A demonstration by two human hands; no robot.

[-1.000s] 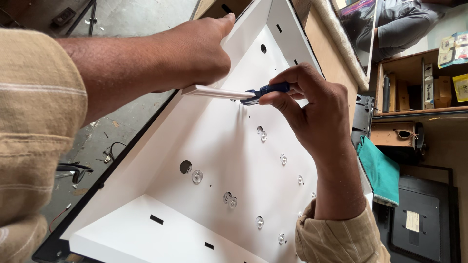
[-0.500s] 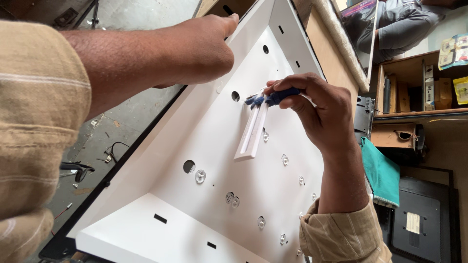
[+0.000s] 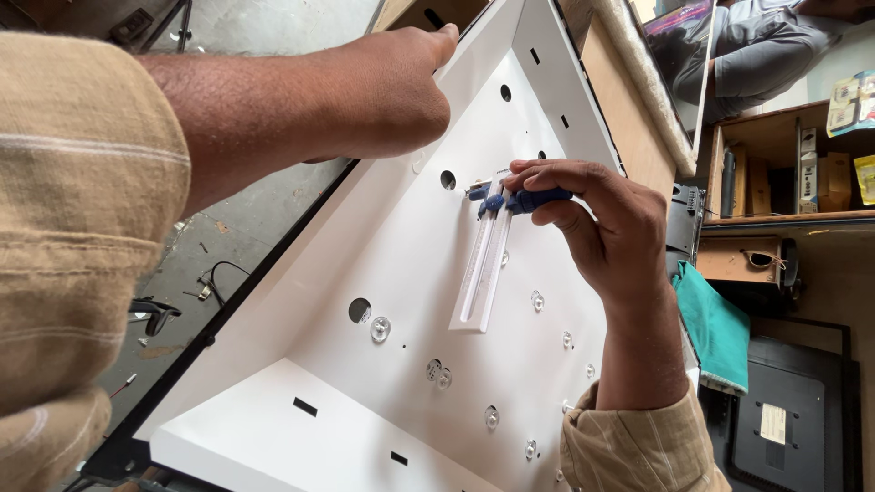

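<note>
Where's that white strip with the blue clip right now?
In the head view, the white strip hangs mid-panel, pinched at its top by the right hand, just right of a round hole in the white panel.

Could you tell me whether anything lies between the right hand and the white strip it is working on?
Nothing visible does: the right hand already holds the blue-handled tool at the top end of the white strip.

White panel [image 3: 401, 273]; blue-handled tool [image 3: 529, 199]; tan striped sleeve [image 3: 73, 237]; green cloth [image 3: 715, 333].
</note>
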